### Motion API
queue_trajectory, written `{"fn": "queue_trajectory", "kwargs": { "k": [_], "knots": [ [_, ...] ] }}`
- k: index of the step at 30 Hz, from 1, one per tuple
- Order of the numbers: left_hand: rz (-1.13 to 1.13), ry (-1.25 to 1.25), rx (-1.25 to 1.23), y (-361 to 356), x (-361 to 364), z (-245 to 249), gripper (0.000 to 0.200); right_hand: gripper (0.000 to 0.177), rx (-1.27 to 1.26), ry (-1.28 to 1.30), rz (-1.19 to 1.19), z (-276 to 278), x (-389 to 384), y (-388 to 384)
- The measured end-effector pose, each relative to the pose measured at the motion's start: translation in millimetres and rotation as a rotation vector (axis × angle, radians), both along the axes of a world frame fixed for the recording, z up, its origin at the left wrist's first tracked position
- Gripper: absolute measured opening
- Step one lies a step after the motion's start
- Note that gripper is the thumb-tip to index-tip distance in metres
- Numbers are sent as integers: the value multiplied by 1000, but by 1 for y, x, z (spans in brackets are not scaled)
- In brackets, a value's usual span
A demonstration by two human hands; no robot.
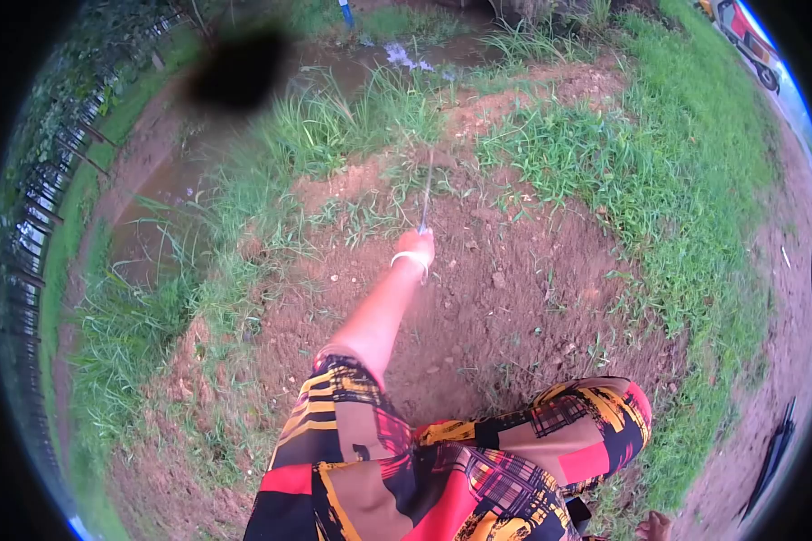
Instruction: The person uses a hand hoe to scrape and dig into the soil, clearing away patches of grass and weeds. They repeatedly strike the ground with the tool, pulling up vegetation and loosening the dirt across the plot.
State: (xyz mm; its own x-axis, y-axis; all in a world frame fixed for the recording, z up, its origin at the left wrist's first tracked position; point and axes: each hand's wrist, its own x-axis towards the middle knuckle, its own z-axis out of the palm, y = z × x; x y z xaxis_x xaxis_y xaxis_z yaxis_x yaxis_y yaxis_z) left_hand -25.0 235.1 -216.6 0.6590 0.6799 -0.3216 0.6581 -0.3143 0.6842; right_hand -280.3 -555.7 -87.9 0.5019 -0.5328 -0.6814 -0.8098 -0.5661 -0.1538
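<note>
Stretched forward over bare brown soil, my left hand (414, 245) is closed, with a pale band around the wrist. A long, thin grey blade (427, 191) sticks out ahead of the fist, smeared by motion. The fist hides its grip, and its exact kind does not show. The far end overlaps a patch of dry, cut-looking grass (417, 165) at the edge of the soil. My right arm is bent under the patterned sleeve (604, 424), and the right hand does not show.
Leafy green weeds (559, 153) grow right of the blade, and taller grass (325, 135) stands left of it. Muddy water (361, 68) lies beyond. A wire fence (41, 212) runs along the left. A vehicle (744, 36) stands far right, above a dirt track (789, 270).
</note>
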Motion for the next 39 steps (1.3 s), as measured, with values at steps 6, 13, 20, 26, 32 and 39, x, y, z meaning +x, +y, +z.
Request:
{"fn": "queue_trajectory", "kwargs": {
  "k": [6, 13, 20, 26, 32, 39],
  "knots": [
    [-366, 154, 48, -83, -91, -34, 37, 46, -26, 41, -25, 3, -13, -6],
    [8, 96, -156, -28, 54, -64, 37, 47, -30, 23, -51, 9, -19, 1],
    [43, -146, 66, -14, 28, -4, 34, 49, -26, 16, -66, 7, -27, 1],
    [-150, 182, -147, -96, -126, -28, 34, 50, -94, 96, -35, 19, -43, -6],
    [-77, 106, 66, -53, -21, -57, 36, 54, 19, 136, -260, 16, -36, -10],
    [278, 12, -245, 25, 124, -19, 31, 53, 28, 90, -245, 7, -37, -14]
  ]
}}
